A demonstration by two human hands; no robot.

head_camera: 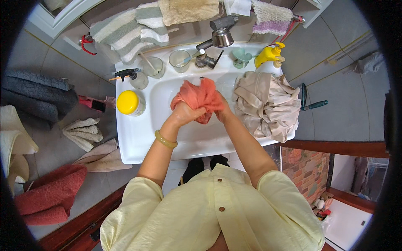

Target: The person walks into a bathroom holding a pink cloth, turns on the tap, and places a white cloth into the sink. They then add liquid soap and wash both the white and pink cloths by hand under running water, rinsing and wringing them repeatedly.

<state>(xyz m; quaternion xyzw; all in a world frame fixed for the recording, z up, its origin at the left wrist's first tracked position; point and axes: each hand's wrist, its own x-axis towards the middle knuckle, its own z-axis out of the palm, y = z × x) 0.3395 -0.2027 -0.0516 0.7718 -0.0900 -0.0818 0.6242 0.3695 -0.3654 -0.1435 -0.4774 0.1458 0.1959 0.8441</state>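
A bunched coral-red cloth point(201, 95) is held in both hands over the basin of a white ceramic sink point(176, 147). My left hand point(187, 113) grips its lower left side, thumb across the folds, with a bangle on that wrist. My right hand point(223, 109) clasps the cloth's right side; its fingers are partly hidden by the fabric. Just beyond the cloth stands the metal faucet point(205, 60), its spout over the back rim. A heap of beige satin-like fabric point(267, 106) lies on the sink's right side.
Along the left rim stand a yellow-lidded jar point(128, 103), a clear spray bottle point(139, 80) and a glass cup point(153, 67). Another cup point(179, 61), a green soap dish point(241, 57) and a yellow pump bottle point(268, 56) line the back. Towels point(125, 34) hang above.
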